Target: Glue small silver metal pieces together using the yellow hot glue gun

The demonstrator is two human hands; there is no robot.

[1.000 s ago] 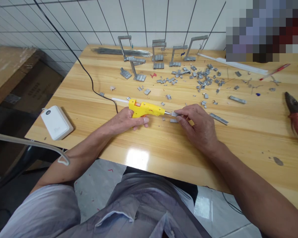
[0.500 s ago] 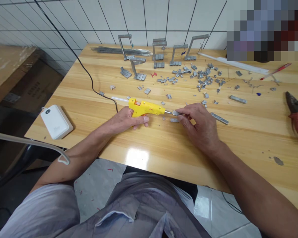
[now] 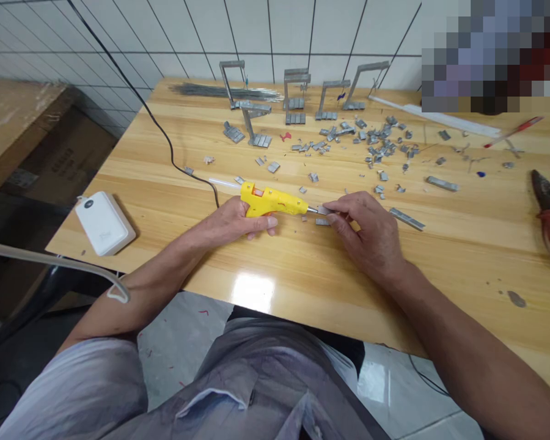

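Observation:
My left hand (image 3: pixel 242 221) is wrapped round the handle of a yellow hot glue gun (image 3: pixel 277 201), with a clear glue stick (image 3: pixel 222 183) poking out of its back. The gun's metal nozzle points right and meets, or nearly meets, a small grey metal piece (image 3: pixel 323 209). Thumb and fingertips of my right hand (image 3: pixel 369 229) pinch that piece just above the table. Right below it lies another small grey metal strip (image 3: pixel 321 222), partly hidden by my right thumb. Whether glue is coming out is too small to tell.
Several grey metal frames (image 3: pixel 256 139) stand along the back. Metal scraps (image 3: pixel 385 143) are scattered across the wooden table. Pliers (image 3: pixel 547 201) lie at the right edge, a white power bank (image 3: pixel 104 223) at the left. A black cord (image 3: pixel 165 137) runs down behind the glue gun.
The view has shifted very slightly. The nozzle of the glue gun still sits at the metal piece, tilted a touch more downward; both hands keep their grips.

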